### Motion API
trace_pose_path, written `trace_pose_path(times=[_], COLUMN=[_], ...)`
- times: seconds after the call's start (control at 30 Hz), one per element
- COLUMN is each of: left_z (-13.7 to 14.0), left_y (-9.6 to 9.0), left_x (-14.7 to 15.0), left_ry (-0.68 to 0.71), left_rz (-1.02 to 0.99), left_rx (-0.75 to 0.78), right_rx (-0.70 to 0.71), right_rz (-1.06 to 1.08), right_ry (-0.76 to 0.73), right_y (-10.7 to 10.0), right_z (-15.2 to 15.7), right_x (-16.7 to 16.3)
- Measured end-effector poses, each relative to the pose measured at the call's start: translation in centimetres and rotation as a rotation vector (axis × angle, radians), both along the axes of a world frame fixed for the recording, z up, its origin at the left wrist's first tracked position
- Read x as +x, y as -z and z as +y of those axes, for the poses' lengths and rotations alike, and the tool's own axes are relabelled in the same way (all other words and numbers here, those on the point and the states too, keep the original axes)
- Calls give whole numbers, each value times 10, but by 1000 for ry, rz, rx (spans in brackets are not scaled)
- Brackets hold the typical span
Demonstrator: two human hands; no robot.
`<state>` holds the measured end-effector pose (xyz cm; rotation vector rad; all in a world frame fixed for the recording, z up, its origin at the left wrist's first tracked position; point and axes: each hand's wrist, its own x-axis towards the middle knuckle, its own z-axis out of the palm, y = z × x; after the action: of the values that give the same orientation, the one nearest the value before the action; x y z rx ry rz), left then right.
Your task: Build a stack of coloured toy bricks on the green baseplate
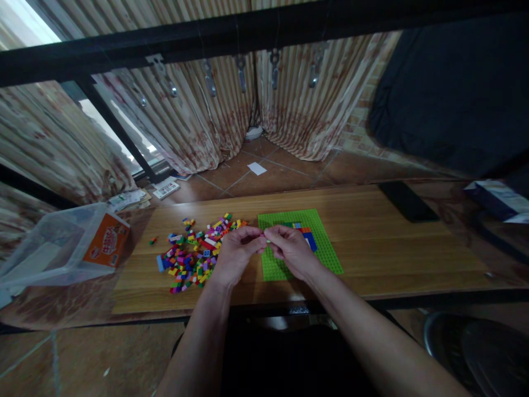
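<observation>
My left hand (239, 247) and my right hand (290, 247) meet above the left part of a green studded baseplate (326, 248). Both are closed in a pinch, fingertips touching or nearly so. Between them show tiny bits of pink and whitish toy brick, mostly hidden by the fingers; how many pieces there are I cannot tell. On the baseplate, partly covered by my right hand, sit blue bricks (311, 241) and an orange brick (306, 229). A loose pile of many-coloured bricks (192, 259) lies to the left, its right side behind my left hand.
The wooden table (384, 253) carries a dark flat phone-like object (407, 201) at the back right. Left of the table stands a clear plastic bin (53, 237) with an orange label. A dark metal bar (182, 47) with hanging hooks crosses above, in front of curtains.
</observation>
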<state>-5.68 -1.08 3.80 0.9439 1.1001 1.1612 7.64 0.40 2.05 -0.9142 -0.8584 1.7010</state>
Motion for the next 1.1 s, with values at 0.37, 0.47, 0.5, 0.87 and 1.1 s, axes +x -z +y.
trace_pose_path(times=[0.37, 0.47, 0.5, 0.87, 1.1], left_z=[0, 0, 0, -2, 4], left_y=[-5, -5, -5, -11, -11], left_x=[-1, -4, -5, -12, -49], left_ry=[-48, -9, 13, 118, -378], left_rz=[-233, -224, -185, 140, 68], left_rx=[-73, -26, 3, 140, 189], right_rx=[-228, -347, -366, -450, -365], right_rz=[288, 351, 345, 346, 215], right_ry=[7, -19, -34, -156, -281], right_y=[-3, -4, -4, 5, 4], right_z=[-2, -1, 0, -4, -10], right_x=[-1, -1, -1, -8, -3])
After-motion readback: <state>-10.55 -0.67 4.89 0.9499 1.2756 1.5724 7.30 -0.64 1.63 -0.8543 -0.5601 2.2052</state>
